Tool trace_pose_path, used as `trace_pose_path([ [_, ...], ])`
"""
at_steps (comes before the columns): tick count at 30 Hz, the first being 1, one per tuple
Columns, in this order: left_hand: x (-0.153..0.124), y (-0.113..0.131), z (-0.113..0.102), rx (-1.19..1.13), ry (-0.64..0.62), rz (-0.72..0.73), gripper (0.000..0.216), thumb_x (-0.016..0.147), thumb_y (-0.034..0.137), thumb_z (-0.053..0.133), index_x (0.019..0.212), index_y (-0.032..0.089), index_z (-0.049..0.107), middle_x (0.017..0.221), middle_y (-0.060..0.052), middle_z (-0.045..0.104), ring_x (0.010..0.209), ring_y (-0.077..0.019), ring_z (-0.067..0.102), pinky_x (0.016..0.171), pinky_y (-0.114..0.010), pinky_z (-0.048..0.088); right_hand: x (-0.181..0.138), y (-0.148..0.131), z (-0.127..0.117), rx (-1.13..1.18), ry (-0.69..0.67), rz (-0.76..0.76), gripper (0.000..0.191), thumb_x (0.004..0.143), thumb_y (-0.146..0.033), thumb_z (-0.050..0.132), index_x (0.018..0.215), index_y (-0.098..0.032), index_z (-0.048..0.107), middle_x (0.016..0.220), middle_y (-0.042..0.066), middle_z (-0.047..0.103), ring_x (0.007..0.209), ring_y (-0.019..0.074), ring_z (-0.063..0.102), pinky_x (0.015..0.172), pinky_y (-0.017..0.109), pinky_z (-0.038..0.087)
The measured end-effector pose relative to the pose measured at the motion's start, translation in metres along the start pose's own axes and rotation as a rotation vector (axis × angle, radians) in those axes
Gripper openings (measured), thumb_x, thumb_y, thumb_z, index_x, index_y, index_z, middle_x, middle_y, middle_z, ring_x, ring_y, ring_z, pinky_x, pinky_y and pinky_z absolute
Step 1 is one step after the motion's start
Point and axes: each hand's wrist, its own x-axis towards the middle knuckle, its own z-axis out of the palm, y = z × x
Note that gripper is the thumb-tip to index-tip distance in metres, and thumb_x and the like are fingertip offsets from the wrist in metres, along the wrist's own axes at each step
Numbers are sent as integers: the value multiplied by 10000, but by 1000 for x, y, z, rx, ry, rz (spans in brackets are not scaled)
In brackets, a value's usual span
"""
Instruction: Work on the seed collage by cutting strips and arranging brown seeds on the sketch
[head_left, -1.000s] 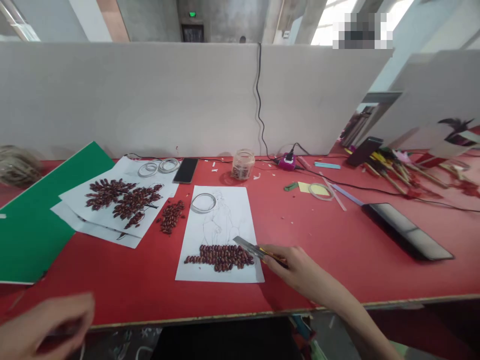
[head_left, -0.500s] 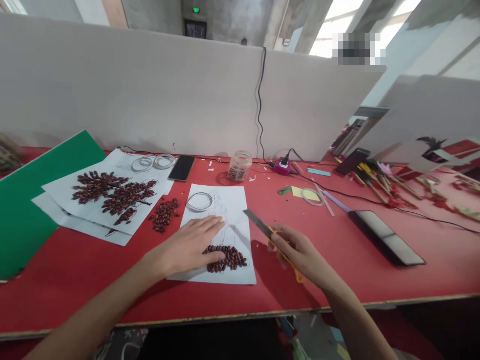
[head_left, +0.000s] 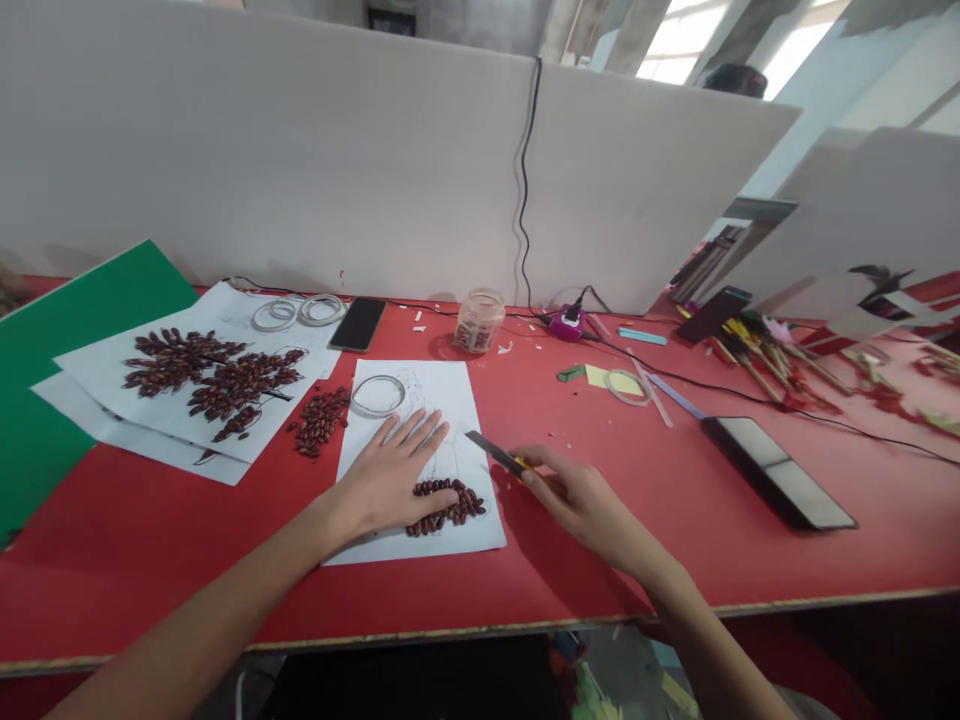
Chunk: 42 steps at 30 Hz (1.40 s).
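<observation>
Red tabletop [head_left: 645, 520] fills the booth, and near its front edge lies a white sheet [head_left: 450, 400] with a faint drawing. Her left hand [head_left: 390, 475] presses flat on it, fingers spread, half covering the brown seeds [head_left: 457, 503] stuck along the bottom. Just right, the right hand [head_left: 581, 500] grips scissors [head_left: 495, 455], blades closed, tip over the sheet's edge. It looks like a steadying step; loose seeds [head_left: 319, 420] wait to the left.

bare red table [head_left: 615, 480] right of the sheet [head_left: 450, 400]; loose beans [head_left: 317, 421], tape ring [head_left: 377, 395] crowd left
</observation>
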Motion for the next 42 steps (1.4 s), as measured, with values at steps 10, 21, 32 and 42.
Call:
trace_pose_path([
  [10,2,3,-2,-28,25,-41,657,1055,606,184,1622,275,193,1694,9,124,1569,-220,102,1271,-480,107,-2,2,4,81,-114,-16,298,1032,-405,484,1182,-251,690,1013,58,737,815,175,668,727,301,523],
  [21,3,4,-4,-70,19,-63,623,1056,575,235,1615,299,209,1695,0,156,1565,-239,129,1265,-492,102,-5,6,3,-42,-67,-99,291,1038,-297,458,1180,-264,710,918,55,703,729,165,626,703,309,499],
  [32,9,6,-3,-60,3,-145,587,1049,496,292,1601,300,255,1699,-8,127,1565,-239,132,1264,-489,113,-6,7,5,-13,-104,-113,281,1047,-313,453,1158,-260,706,941,48,693,760,162,624,721,301,487],
  [42,10,7,-2,-47,0,-147,591,1044,496,300,1600,299,259,1696,-14,130,1567,-226,116,1259,-504,123,-4,2,3,-5,-114,-109,274,1047,-305,457,1128,-257,714,936,52,694,757,161,610,683,301,479],
])
